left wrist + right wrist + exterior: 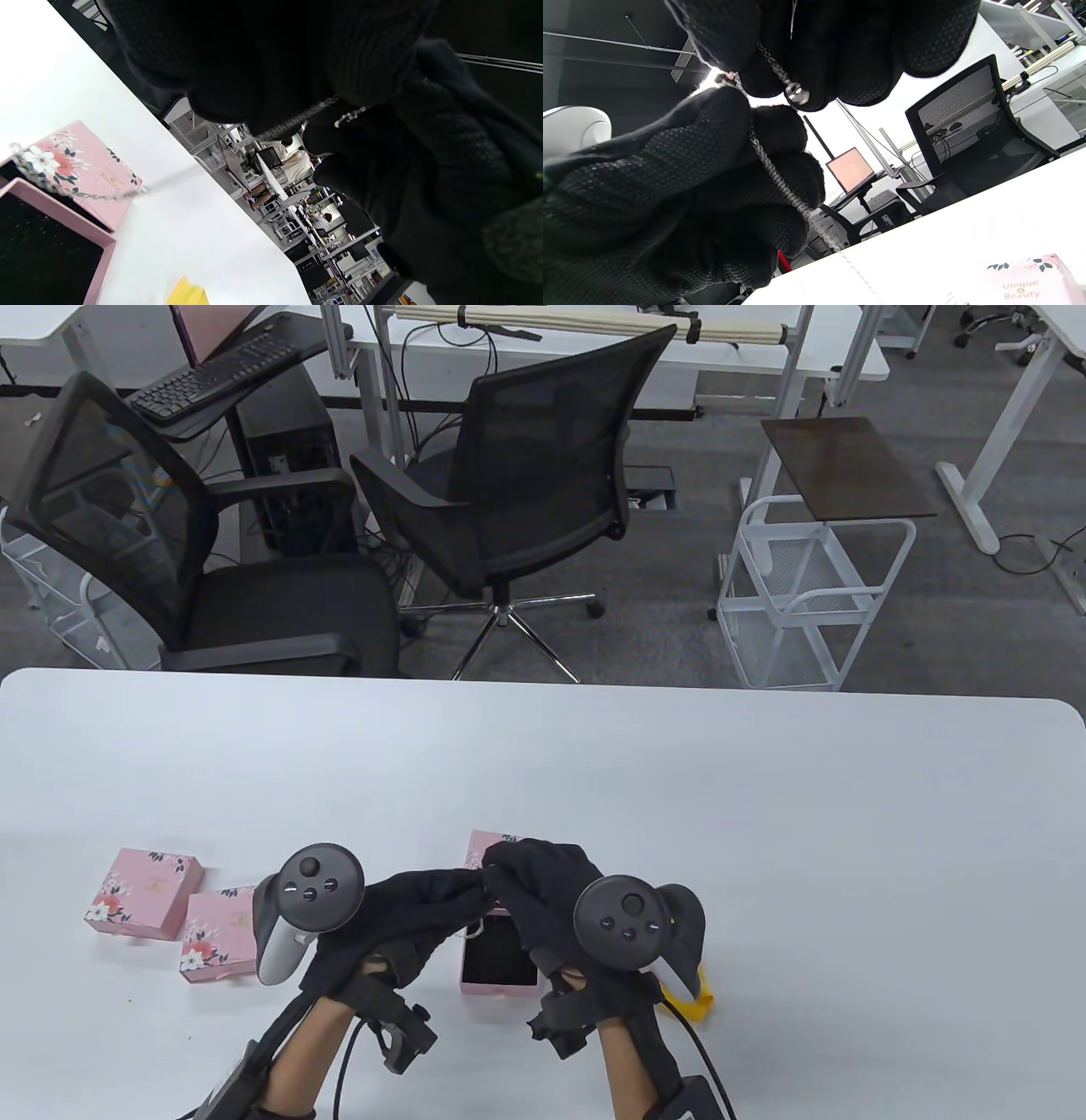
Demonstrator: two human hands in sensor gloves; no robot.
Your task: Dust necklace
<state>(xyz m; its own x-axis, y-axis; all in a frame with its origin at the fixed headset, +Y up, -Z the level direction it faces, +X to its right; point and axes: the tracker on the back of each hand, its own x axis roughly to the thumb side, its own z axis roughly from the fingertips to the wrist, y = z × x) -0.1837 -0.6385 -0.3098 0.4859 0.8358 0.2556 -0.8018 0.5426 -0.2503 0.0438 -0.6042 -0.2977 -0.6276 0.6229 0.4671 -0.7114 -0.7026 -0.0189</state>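
Silver necklace (pixel 774 169), one, pinched by both the left hand (pixel 407 908) and right hand (pixel 543 891), seemingly above three pink boxes (pixel 142 892).

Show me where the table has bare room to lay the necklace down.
Bare: the table right of the yellow cloth, and its whole far half. Crowded: near edge, around the open box, pink boxes and both hands.

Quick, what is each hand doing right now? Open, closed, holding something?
Left hand: closed, pinching the necklace chain.
Right hand: closed, pinching the same chain near its clasp end.
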